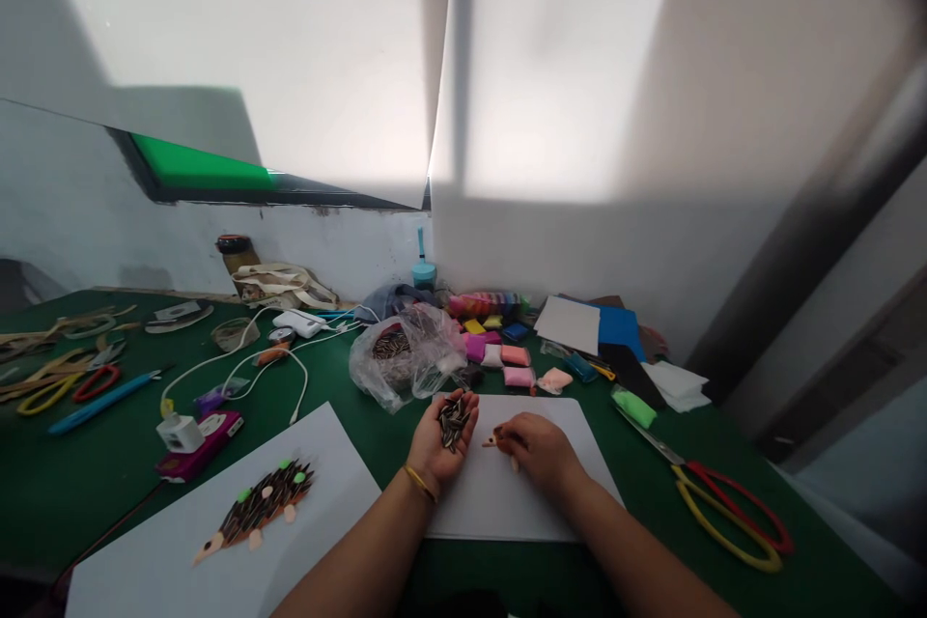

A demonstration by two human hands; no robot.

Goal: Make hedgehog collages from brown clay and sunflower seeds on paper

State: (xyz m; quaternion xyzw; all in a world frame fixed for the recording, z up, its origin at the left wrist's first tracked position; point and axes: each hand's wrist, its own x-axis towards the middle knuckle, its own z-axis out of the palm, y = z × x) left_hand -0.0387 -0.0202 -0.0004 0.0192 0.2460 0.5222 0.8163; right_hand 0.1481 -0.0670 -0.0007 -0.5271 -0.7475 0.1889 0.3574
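My left hand (436,444), palm up and cupped, holds a small heap of striped sunflower seeds (454,421) over the left part of a white paper sheet (507,519). On that sheet lies a small clay hedgehog figure (491,442) with a pale pointed snout; most of its body is hidden. My right hand (540,452) bends down over it, fingertips pinched together at the body. Whatever is between those fingertips cannot be made out. To the left, another sheet (145,555) bears a larger hedgehog (265,502) covered in seeds with green and pale clay dots.
A clear plastic bag (406,357) of seeds sits behind my left hand, beside several coloured clay packets (517,354). Large scissors (731,512) lie open at the right. A charger (180,433), white cables and a blue pen-like tool (105,403) are at the left.
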